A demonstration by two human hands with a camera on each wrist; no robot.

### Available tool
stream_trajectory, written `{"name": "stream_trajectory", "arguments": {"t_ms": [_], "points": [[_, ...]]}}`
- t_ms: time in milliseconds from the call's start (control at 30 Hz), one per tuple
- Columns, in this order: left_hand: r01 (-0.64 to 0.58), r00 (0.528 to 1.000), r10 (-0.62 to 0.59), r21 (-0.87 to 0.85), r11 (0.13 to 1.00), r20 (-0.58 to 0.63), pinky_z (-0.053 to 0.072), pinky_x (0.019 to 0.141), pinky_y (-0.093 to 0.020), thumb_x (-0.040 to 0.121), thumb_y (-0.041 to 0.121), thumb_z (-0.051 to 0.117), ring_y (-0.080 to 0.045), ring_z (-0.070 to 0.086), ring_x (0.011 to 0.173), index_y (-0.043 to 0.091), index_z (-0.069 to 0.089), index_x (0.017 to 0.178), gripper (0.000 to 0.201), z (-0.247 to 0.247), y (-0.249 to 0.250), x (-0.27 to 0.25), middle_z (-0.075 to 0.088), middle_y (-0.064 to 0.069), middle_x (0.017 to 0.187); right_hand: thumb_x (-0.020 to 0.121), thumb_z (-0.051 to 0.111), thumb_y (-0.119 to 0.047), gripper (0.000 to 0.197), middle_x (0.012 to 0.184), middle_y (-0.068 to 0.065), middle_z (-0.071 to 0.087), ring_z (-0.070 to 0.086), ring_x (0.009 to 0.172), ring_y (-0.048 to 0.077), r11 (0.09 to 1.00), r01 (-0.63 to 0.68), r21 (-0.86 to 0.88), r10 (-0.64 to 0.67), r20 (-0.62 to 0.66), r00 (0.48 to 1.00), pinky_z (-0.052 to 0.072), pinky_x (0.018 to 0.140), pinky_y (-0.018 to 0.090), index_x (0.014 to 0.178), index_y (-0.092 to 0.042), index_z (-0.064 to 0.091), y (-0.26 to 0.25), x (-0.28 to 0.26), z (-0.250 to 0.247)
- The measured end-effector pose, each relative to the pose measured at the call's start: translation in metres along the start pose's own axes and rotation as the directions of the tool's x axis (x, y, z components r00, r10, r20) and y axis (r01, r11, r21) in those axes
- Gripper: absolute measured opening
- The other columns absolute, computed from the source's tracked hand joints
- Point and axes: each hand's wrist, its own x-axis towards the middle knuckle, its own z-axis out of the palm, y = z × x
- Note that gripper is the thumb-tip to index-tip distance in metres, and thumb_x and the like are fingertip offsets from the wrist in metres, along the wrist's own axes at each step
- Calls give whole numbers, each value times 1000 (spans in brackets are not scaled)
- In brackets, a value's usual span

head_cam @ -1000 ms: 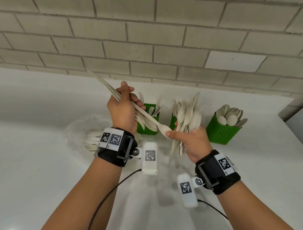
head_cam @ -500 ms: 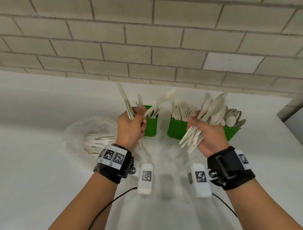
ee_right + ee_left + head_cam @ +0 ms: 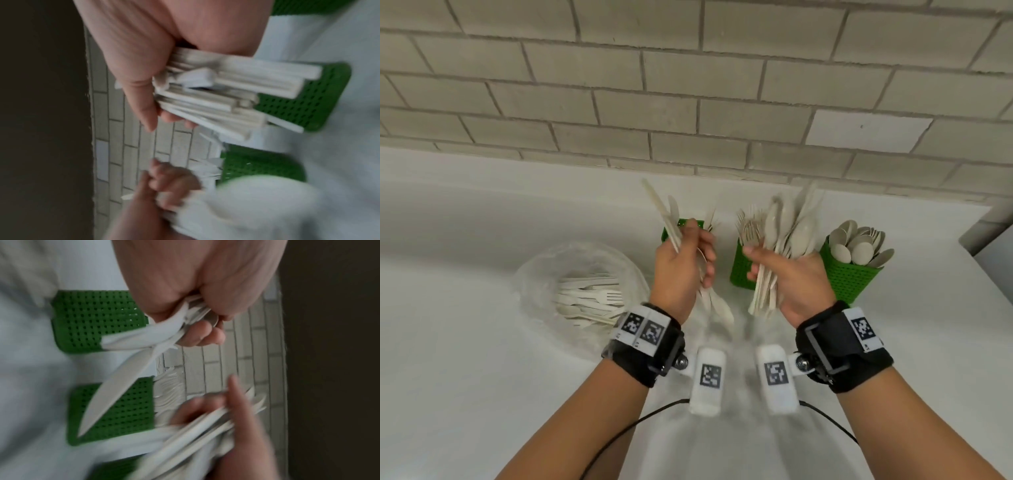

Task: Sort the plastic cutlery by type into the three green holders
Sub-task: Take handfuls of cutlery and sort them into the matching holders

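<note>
So both hands are held up over the white countertop [image 3: 465,359], side by side, just in front of the three green perforated plastic holders. A handful of pale plastic knives [image 3: 669,222] is gripped in the left hand [image 3: 681,270], fingers curled round the handles; some pieces point up toward the wall, others hang down below the fist, and in the left wrist view a blade [image 3: 115,391] is seen sticking out across the holders. A thick bundle of beige plastic spoons [image 3: 791,233] is clutched in the right hand [image 3: 791,284], bowls up, handles poking out under the palm.

The left green holder [image 3: 671,233] is mostly hidden behind the left hand, with a few utensils showing above it. The middle green holder [image 3: 739,274] is packed with plastic forks [image 3: 748,226], tines up. The right green holder [image 3: 849,277] is filled with spoons [image 3: 859,243], standing apart from the right hand.

Left of the hands, a heap of unsorted pale cutlery [image 3: 589,298] is lying on a crinkly clear plastic bag [image 3: 534,281]. A grey brick wall [image 3: 688,85] is seen behind everything.
</note>
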Motion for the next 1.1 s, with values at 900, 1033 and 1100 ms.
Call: {"name": "stream_trajectory", "arguments": {"t_ms": [900,1033,1100], "points": [[22,966,-86,254,967,243,31,37,-17,102,26,49,-13,43,44,11,61,83,27,10,4,-8,52,-3,57,70,77,0,30,84,18,66,63,65,28,972,-71,224,17,233,972,56,67,44,98,2,66,-17,0,11],[10,950,-73,205,979,304,35,37,-22,105,33,40,-29,55,54,5,66,88,41,9,2,-7,67,-15,73,71,76,-6,30,73,21,60,61,60,35,983,-33,182,9,130,991,56,60,56,95,6,63,-23,0,15],[55,939,-120,203,978,323,32,34,-20,105,34,38,-29,63,57,2,63,93,42,8,2,-7,71,-17,79,70,78,-2,34,76,19,61,65,72,38,982,-45,185,37,44,998,53,71,67,98,8,63,-22,4,11]]}}
